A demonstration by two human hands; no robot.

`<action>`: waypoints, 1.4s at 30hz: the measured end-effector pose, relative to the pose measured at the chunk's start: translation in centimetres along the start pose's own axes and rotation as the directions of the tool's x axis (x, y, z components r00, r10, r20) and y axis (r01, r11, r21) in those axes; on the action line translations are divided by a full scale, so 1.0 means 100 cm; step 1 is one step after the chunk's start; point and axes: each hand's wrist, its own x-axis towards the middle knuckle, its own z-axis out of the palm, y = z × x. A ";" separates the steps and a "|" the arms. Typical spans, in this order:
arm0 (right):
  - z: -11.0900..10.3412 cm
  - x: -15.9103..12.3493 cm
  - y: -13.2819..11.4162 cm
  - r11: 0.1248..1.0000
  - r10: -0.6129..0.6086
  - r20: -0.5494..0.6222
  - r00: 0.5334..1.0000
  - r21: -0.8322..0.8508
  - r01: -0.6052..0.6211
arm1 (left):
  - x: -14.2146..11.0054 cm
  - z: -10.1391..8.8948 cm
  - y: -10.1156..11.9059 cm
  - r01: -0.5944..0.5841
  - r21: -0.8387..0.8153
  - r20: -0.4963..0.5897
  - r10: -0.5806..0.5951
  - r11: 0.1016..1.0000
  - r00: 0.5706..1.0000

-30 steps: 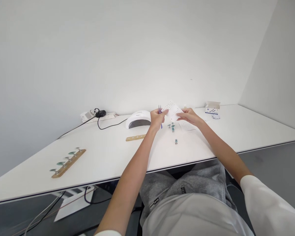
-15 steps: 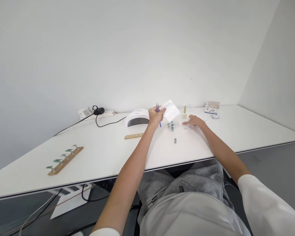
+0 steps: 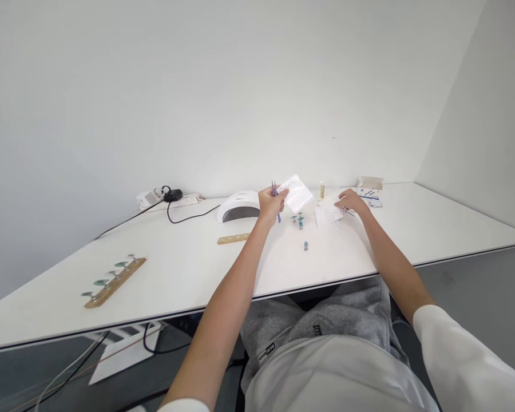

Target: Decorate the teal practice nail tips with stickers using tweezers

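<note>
Left hand clamped on tweezers and white packet, mid-frame, as before. Right hand, shifted rightward since earlier, now pinches dotted sheet right of centre, partly covering lower sheet.

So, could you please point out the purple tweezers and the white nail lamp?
Purple tweezers (image 3: 278, 218): head view, on the lower end below the hand.
White nail lamp (image 3: 239, 201): head view, on the arched housing.

R end of flat tan wooden strip hidden behind L forearm; mid of slim purple tweezers covered by L hand. Base of yellowish bottle blocked by thin white patterned sheet, marks too sml to ID.
</note>
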 end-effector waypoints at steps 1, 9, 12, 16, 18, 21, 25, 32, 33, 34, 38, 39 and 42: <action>-0.003 0.000 0.001 1.000 -0.010 0.003 1.000 -0.004 0.010 | 0.000 0.000 0.000 0.001 -0.001 0.004 -0.001 1.000 1.000; -0.022 -0.005 -0.002 0.986 -0.083 0.009 0.997 0.146 0.080 | 0.000 0.001 0.002 -0.005 0.007 -0.011 0.005 1.000 1.000; -0.027 -0.013 -0.011 0.939 -0.160 -0.055 0.986 0.299 0.169 | 0.000 0.002 0.003 -0.009 0.023 -0.028 0.010 1.000 1.000; -0.028 -0.021 -0.022 0.831 -0.299 -0.083 0.951 0.467 0.302 | -0.001 0.002 0.004 -0.028 0.021 -0.041 0.029 0.999 0.999; -0.027 -0.024 -0.026 0.781 -0.340 -0.082 0.937 0.529 0.330 | -0.002 0.002 0.004 -0.025 0.023 -0.032 0.025 0.999 0.999; -0.026 -0.028 -0.032 0.744 -0.394 0.009 0.919 0.590 0.313 | -0.003 0.002 0.004 -0.005 0.034 0.011 0.005 0.999 1.000; -0.024 -0.035 -0.039 0.767 -0.455 0.222 0.863 0.590 0.252 | -0.007 0.001 0.005 0.058 0.068 0.163 -0.068 0.996 0.984; -0.012 -0.041 -0.053 0.787 -0.481 0.098 0.871 0.487 0.379 | -0.012 0.002 0.008 0.116 0.131 0.366 -0.156 0.985 0.917; -0.010 -0.041 -0.054 0.784 -0.492 0.073 0.867 0.470 0.406 | -0.012 0.002 0.008 0.117 0.137 0.381 -0.161 0.984 0.911; -0.007 -0.041 -0.055 0.783 -0.505 0.055 0.861 0.450 0.430 | -0.012 0.002 0.008 0.117 0.143 0.391 -0.165 0.983 0.906; 0.004 -0.042 -0.062 0.771 -0.541 0.012 0.841 0.407 0.490 | -0.014 0.004 0.008 0.104 0.172 0.403 -0.166 0.980 0.900; 0.006 -0.043 -0.063 0.765 -0.545 0.002 0.838 0.411 0.496 | -0.014 0.005 0.008 0.099 0.179 0.400 -0.164 0.979 0.902; 0.009 -0.045 -0.066 0.758 -0.543 -0.015 0.840 0.421 0.498 | -0.015 0.005 0.008 0.091 0.189 0.392 -0.160 0.978 0.906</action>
